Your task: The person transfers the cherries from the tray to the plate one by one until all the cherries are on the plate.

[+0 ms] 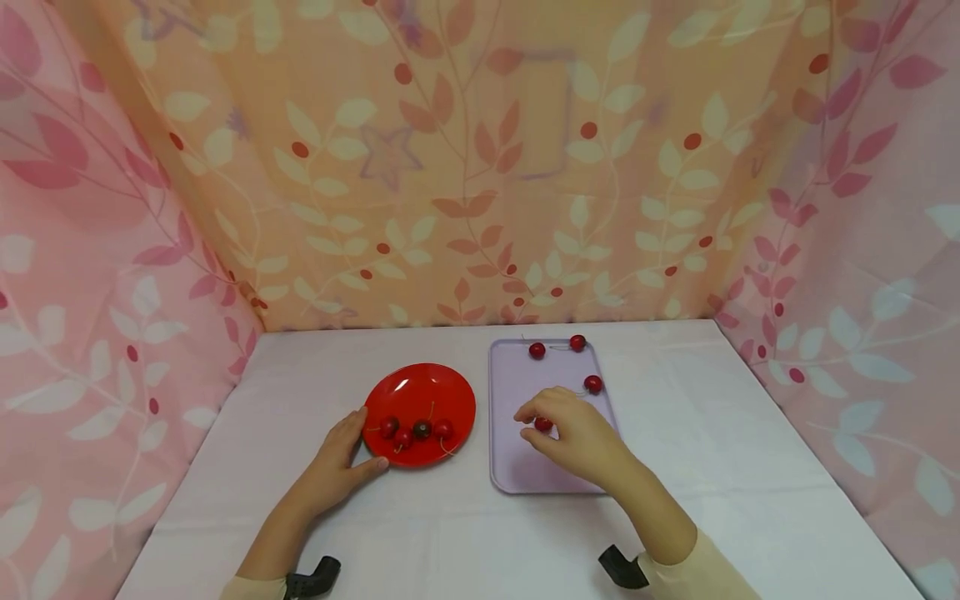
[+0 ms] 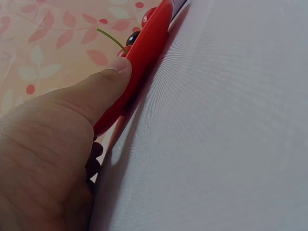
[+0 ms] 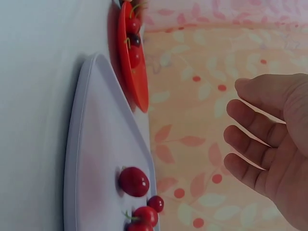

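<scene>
Cherries shared between a red plate and a purple tray, one hand at each

Four cherries lie on the red plate, gathered toward its near side; one of them, a dark cherry, is nearly black. Thin stems show on several. The plate sits on the white tablecloth, left of the purple tray, with a narrow gap between the two.

Four more red cherries are on the tray. Two lie near its far edge, a third close to its right rim, and a near cherry lies below the right hand, partly hidden by it. The right hand hangs over the tray with thumb and fingers parted and loosely bent; it grasps nothing, and the right wrist view shows the palm bare.

The left hand rests against the left and near side of the plate, its fingers relaxed along the rim and its thumb touching the near edge, not clenched.

Both arms come in from the near side in cream sleeves, a black fitting at each wrist. An orange leaf-patterned curtain stands at the far side, with pink cloth to left and right.
</scene>
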`<state>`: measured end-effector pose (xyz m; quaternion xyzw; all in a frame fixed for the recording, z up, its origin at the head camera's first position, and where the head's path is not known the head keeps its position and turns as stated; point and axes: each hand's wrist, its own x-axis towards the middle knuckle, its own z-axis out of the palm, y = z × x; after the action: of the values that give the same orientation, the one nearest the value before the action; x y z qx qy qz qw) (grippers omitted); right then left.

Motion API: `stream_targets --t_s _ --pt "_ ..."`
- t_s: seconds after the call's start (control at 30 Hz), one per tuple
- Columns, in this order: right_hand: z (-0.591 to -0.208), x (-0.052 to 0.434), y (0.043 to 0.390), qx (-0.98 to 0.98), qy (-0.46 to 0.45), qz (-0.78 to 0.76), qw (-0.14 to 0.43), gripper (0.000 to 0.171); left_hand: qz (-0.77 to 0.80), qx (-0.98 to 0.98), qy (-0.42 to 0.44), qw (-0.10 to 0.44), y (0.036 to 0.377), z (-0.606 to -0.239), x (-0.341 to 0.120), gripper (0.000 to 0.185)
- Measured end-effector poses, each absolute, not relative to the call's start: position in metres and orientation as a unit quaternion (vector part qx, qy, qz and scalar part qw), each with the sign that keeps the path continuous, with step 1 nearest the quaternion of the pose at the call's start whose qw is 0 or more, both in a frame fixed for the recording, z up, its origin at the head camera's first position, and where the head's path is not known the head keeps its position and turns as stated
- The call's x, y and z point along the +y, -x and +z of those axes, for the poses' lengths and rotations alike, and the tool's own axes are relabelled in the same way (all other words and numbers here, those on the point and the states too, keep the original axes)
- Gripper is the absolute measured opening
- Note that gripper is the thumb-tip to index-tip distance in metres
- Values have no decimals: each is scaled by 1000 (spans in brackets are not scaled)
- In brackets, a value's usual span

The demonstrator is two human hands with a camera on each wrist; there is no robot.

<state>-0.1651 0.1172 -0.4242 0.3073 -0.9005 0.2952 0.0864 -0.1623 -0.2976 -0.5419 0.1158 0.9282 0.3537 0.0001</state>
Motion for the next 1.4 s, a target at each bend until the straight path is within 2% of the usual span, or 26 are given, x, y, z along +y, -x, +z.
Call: stream_targets --t_s 0.47,0.9,1.4 --pt "-428 160 176 -894 -261 346 114 25 370 924 -99 7 162 -542 -296 104" --pt "-443 189 200 -907 -206 358 86 19 371 924 -94 13 164 -543 -298 106" --pt "-473 220 219 -918 -149 367 9 22 377 920 -104 2 164 -541 -298 103"
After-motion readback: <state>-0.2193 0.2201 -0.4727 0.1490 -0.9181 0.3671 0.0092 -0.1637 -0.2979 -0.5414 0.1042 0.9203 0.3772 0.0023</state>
